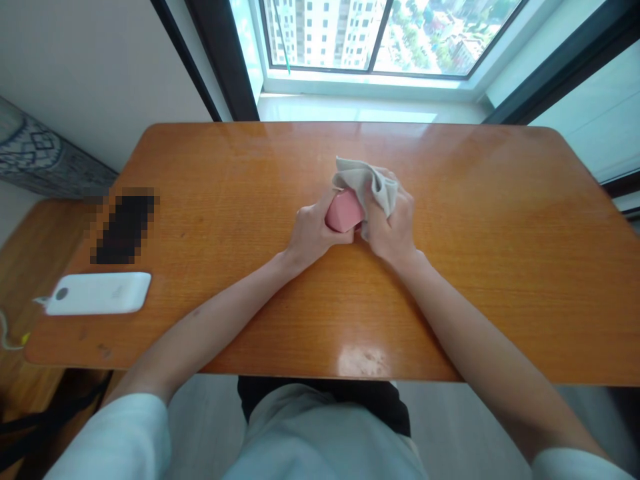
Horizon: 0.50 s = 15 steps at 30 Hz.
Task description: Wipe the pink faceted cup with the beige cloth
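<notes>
Cloth, pale grey, is bunching in the grip of the right hand against the right side of a pink faceted object, which the left hand is pinching with its grip over the middle of the tabletop. Whether the object is resting on the wood is not showing clearly. Should the cloth be snagging an edge, or the left fingers be slackening under sideways pressure, the object could be twisting loose and knocking the tabletop.
</notes>
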Motion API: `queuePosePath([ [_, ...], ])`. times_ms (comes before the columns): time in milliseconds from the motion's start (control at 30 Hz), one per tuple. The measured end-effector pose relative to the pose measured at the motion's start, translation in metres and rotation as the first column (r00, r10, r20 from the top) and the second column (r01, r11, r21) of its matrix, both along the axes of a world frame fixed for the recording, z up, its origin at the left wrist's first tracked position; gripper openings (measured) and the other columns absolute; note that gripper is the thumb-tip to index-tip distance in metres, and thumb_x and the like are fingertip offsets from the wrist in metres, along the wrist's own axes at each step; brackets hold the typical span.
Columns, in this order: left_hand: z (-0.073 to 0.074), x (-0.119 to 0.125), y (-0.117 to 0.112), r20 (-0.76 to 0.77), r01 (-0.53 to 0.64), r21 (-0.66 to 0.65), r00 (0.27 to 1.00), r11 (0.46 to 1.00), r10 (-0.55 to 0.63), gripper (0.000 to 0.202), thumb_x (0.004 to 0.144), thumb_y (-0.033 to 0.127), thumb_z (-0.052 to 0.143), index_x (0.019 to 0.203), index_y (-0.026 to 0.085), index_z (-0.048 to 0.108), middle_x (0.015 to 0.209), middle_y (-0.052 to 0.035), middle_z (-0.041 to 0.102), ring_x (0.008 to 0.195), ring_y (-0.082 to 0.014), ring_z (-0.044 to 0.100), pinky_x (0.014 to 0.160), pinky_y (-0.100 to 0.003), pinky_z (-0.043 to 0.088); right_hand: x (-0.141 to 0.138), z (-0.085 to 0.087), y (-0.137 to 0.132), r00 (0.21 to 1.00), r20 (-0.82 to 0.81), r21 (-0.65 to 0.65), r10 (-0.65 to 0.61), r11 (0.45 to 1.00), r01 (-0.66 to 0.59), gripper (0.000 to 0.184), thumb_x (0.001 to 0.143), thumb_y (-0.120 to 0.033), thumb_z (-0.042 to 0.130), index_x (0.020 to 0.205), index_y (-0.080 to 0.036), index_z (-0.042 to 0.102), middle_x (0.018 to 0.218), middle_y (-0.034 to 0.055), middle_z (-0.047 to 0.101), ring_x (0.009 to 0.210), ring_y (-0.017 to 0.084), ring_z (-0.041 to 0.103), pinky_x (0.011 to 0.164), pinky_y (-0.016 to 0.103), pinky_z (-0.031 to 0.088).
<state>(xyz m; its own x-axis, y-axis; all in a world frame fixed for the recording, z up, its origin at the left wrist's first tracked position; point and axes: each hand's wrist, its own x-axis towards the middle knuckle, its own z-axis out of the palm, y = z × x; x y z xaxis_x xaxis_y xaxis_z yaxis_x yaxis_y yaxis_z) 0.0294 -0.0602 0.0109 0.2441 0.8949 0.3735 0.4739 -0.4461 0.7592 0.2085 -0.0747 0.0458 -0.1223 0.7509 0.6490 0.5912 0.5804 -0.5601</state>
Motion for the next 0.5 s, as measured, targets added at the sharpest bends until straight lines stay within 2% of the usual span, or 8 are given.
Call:
queuePosePath([
  [67,0.003,0.001,-0.002,0.0,-0.009,0.028,1.0,1.0,0.009,0.053,0.079,0.038,0.088,0.127,0.025,0.071,0.086,0.0026,0.073,0.069,-0.0138,0.058,0.069,-0.027,0.046,0.005,-0.013,0.01,0.966,-0.249,-0.122,-0.076,0.991,0.047,0.051,0.115,-0.066,0.044,0.12,-0.029,0.079,0.121,0.006,0.083,0.12,0.028,0.078,0.113,0.051,0.063],
  [133,0.003,0.002,-0.003,-0.001,-0.018,0.048,1.0,0.999,0.018,0.047,0.08,0.036,0.087,0.122,0.025,0.072,0.086,0.0033,0.072,0.069,-0.0125,0.055,0.069,-0.026,0.044,0.011,-0.031,0.021,0.873,-0.46,-0.239,-0.163,0.969,0.055,0.051,0.112,-0.07,0.047,0.108,-0.027,0.076,0.102,0.0023,0.081,0.103,0.024,0.078,0.101,0.046,0.066],
  [200,0.002,0.002,-0.003,-0.005,-0.028,0.053,1.0,0.998,0.029,0.046,0.08,0.036,0.088,0.121,0.024,0.071,0.085,0.004,0.07,0.069,-0.0118,0.054,0.069,-0.025,0.044,0.017,-0.047,0.032,0.79,-0.577,-0.317,-0.208,0.948,0.018,0.05,0.108,-0.072,0.055,0.105,-0.026,0.073,0.096,0.0,0.078,0.094,0.021,0.077,0.093,0.04,0.066],
  [267,0.001,0.001,-0.003,-0.009,-0.033,0.05,0.999,0.998,0.034,0.046,0.079,0.036,0.089,0.12,0.024,0.071,0.082,0.0051,0.068,0.068,-0.0113,0.053,0.068,-0.024,0.043,0.02,-0.055,0.038,0.76,-0.607,-0.364,-0.233,0.931,-0.006,0.051,0.105,-0.074,0.057,0.105,-0.025,0.072,0.094,-0.0005,0.077,0.091,0.019,0.076,0.089,0.036,0.065],
  [333,0.002,0.0,-0.003,-0.007,-0.029,0.051,1.0,0.998,0.029,0.047,0.079,0.035,0.089,0.121,0.024,0.071,0.082,0.0053,0.068,0.067,-0.011,0.053,0.068,-0.024,0.043,0.02,-0.05,0.034,0.786,-0.572,-0.371,-0.235,0.929,0.007,0.055,0.107,-0.076,0.052,0.106,-0.025,0.073,0.096,0.0006,0.078,0.093,0.02,0.077,0.09,0.037,0.066],
  [400,0.002,0.0,-0.003,-0.006,-0.026,0.056,1.0,0.998,0.026,0.049,0.079,0.034,0.089,0.124,0.023,0.071,0.086,0.0041,0.071,0.069,-0.0115,0.056,0.069,-0.024,0.045,0.015,-0.035,0.021,0.865,-0.465,-0.307,-0.186,0.951,0.04,0.056,0.111,-0.073,0.046,0.112,-0.026,0.076,0.105,0.0033,0.081,0.106,0.025,0.079,0.099,0.044,0.066],
  [467,-0.001,0.0,-0.001,-0.024,-0.021,0.05,0.999,0.999,0.022,0.049,0.079,0.032,0.089,0.123,0.022,0.071,0.087,0.0019,0.074,0.069,-0.0135,0.06,0.068,-0.026,0.047,0.006,-0.016,0.005,0.967,-0.246,-0.144,-0.064,0.989,0.029,0.049,0.114,-0.064,0.047,0.127,-0.029,0.078,0.126,0.0068,0.083,0.133,0.031,0.075,0.12,0.054,0.059],
  [500,-0.003,-0.001,0.001,-0.044,-0.012,0.041,0.999,0.999,0.014,0.044,0.082,0.032,0.088,0.121,0.021,0.072,0.085,0.0006,0.074,0.069,-0.0151,0.062,0.067,-0.027,0.048,0.001,-0.008,-0.003,0.996,-0.089,-0.042,0.008,0.999,-0.012,0.045,0.113,-0.059,0.051,0.137,-0.03,0.077,0.139,0.0075,0.081,0.146,0.034,0.069,0.13,0.059,0.05],
])
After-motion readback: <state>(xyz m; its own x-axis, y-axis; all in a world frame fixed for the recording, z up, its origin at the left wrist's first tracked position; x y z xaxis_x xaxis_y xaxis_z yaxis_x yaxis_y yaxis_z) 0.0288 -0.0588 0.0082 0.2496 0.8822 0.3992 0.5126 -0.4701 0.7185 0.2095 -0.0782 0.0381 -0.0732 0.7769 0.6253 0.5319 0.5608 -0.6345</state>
